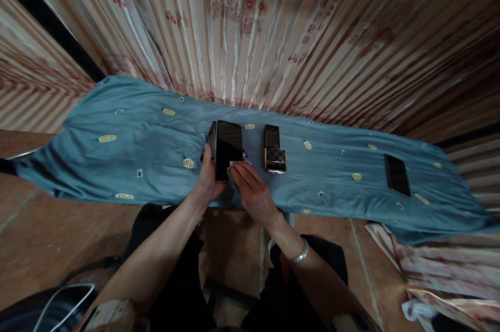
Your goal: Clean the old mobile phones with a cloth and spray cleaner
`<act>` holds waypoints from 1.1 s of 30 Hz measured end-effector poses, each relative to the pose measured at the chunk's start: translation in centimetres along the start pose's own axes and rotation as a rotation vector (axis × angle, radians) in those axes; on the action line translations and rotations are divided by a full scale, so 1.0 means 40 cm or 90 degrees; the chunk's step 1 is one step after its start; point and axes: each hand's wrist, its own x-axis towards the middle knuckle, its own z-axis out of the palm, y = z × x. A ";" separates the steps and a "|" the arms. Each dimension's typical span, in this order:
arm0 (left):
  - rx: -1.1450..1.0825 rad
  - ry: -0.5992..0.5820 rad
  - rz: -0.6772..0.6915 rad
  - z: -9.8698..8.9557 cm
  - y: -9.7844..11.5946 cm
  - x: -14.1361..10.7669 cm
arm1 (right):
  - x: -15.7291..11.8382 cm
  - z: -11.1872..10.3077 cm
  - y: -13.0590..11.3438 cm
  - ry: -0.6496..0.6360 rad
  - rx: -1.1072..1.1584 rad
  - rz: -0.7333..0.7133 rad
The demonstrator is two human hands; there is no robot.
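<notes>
In the head view, my left hand (209,178) is closed on the left edge of a black smartphone (228,142), tilted above the blue cloth. Another dark, flat, phone-like object (212,137) shows just behind its left side. My right hand (253,191) pinches a crumpled greyish wipe (234,168) against the lower right corner of the phone's screen. Beside the right fingers peeks a small blue item, too covered to make out. To the right lie a small dark phone (272,137) and a checkered, shiny-edged case or phone (275,160), end to end.
Another dark smartphone (397,176) rests near the right end of the narrow surface, which a blue patterned cloth (332,191) covers. Pleated curtains (250,35) hang close behind. A white cable (74,286) lies on a dark object at lower left.
</notes>
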 end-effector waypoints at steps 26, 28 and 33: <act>0.059 0.056 -0.027 0.018 -0.017 -0.013 | -0.015 0.004 -0.022 -0.103 0.000 0.013; 0.086 0.076 -0.016 0.010 -0.013 -0.011 | -0.019 0.008 -0.034 -0.101 0.002 0.002; 0.128 0.112 -0.039 0.008 -0.012 -0.020 | -0.021 0.014 -0.048 -0.109 0.015 -0.030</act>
